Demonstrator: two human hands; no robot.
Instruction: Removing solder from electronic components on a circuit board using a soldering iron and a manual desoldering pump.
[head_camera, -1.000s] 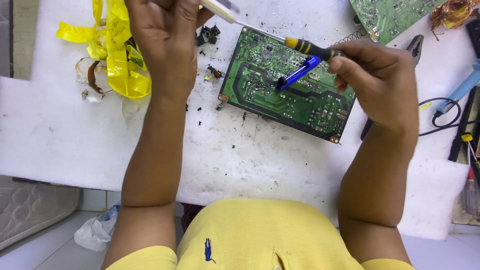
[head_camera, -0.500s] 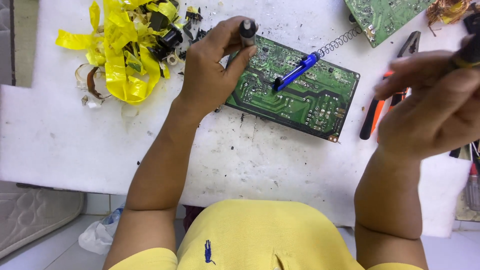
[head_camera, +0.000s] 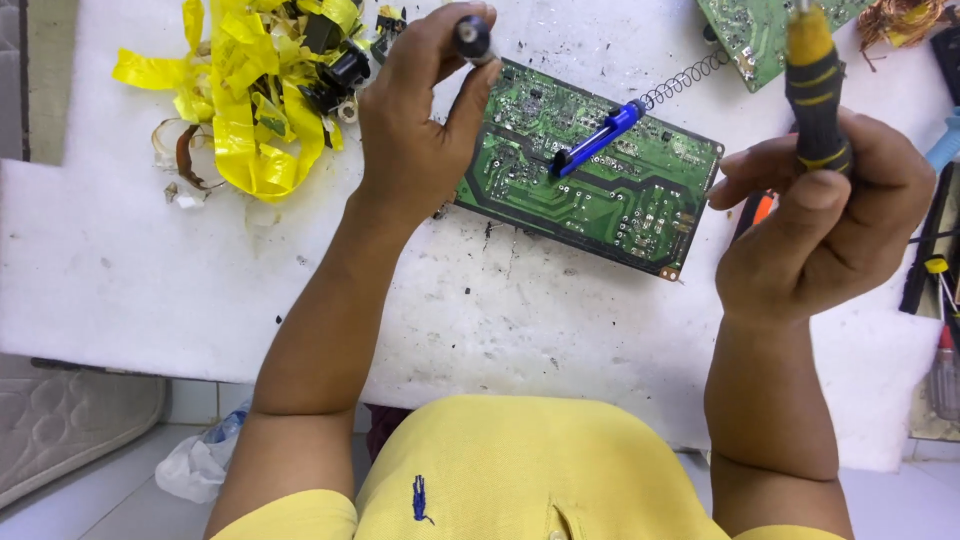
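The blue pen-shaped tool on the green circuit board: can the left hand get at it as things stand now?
Probably yes. The blue tool lies uncovered on top of the green circuit board, just beside the left hand, and nothing stands between them. However, that hand already grips a small dark cylindrical part, so its fingers are not free.

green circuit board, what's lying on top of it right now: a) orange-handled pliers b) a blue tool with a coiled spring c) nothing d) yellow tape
b: a blue tool with a coiled spring lies across the green circuit board, while the yellow tape sits off to the side on the white work surface.
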